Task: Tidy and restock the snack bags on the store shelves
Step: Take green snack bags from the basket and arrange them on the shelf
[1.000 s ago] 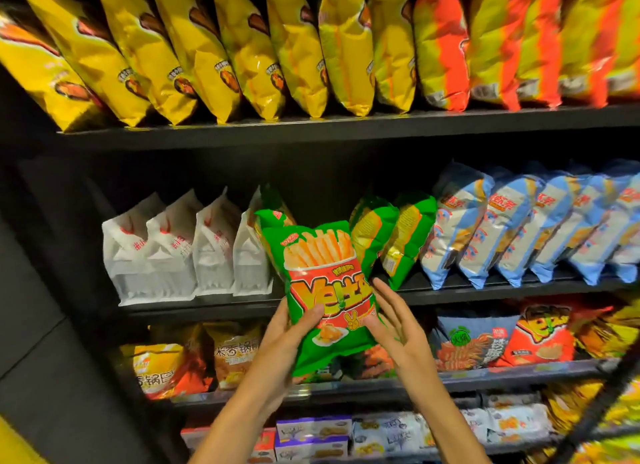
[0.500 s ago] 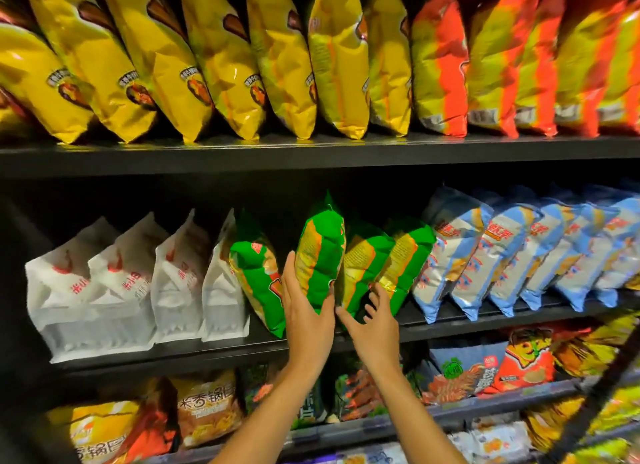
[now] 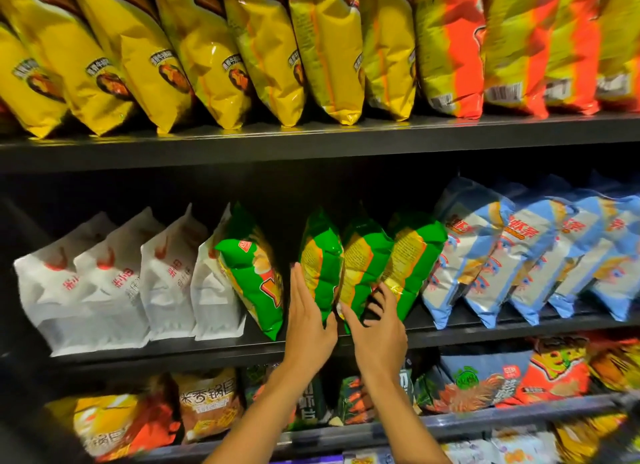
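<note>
- Shelves [image 3: 311, 141] come first since they fill the whole view: black metal, a top row of yellow bags [image 3: 194, 58] running into orange bags [image 3: 519, 48], and lower rows of mixed bags that are too blurry to read.
- Middle shelf [image 3: 485, 332] is where you're working: white bags [image 3: 104, 283] on the left, blue bags [image 3: 519, 252] on the right, green ones in between.
- Green bags, four of them. One leaning bag [image 3: 252, 273] sits against the white ones, with a dark gap beside it. Then comes the bag you're setting in [image 3: 322, 259], standing on edge and touching the other two green bags [image 3: 391, 259].
- Your left hand [image 3: 308, 321] lies flat along the left side of that bag, fingers straight and close together, pressing it toward its neighbours.
- Your right hand [image 3: 377, 328] is at the foot of the next bags, fingers spread and lightly bent. I can't tell if it's pinching a corner or just steadying.
- Progress, my guess: the bag looks basically in place but not let go yet. Left to do: close that gap, straighten the leaning bag, and the bottom rows look pretty jumbled, so you're nowhere near done overall.
</note>
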Tool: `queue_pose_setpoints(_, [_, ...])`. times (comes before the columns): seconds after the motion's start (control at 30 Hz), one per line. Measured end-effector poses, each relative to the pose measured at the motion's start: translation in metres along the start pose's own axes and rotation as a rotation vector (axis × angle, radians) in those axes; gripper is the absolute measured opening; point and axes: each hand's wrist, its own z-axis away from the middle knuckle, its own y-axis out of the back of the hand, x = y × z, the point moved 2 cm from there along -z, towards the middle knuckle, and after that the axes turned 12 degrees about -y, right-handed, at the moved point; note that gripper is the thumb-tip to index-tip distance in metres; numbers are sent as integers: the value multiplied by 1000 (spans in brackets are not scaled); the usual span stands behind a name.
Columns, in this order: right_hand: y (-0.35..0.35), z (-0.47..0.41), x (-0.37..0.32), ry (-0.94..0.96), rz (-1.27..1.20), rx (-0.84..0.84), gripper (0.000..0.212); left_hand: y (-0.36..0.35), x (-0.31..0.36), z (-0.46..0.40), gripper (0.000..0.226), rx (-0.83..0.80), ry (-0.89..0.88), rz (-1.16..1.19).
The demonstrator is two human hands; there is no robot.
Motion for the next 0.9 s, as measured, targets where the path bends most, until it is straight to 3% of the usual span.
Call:
queue_pose_setpoints(0.27, [1,5,5,29,-56,-42,82,3,-11,-2,109,-110,-13,-40])
queue_pose_setpoints(0.4, [3,5,9,36,-72,-86,84,11,6,9,112,14,-54,-46])
queue_pose_setpoints(0.5, [6,6,11,40,-122,-125,86,18,20,19,98,73,-167,-82])
queue_pose_setpoints(0.67, [23,15,12,67,-266,-72,66,45,17,41,82,84,-207,-79])
queue_pose_setpoints(0.9, [3,14,-5,57,-274,-102,77,45,18,22,78,-50,-200,-149])
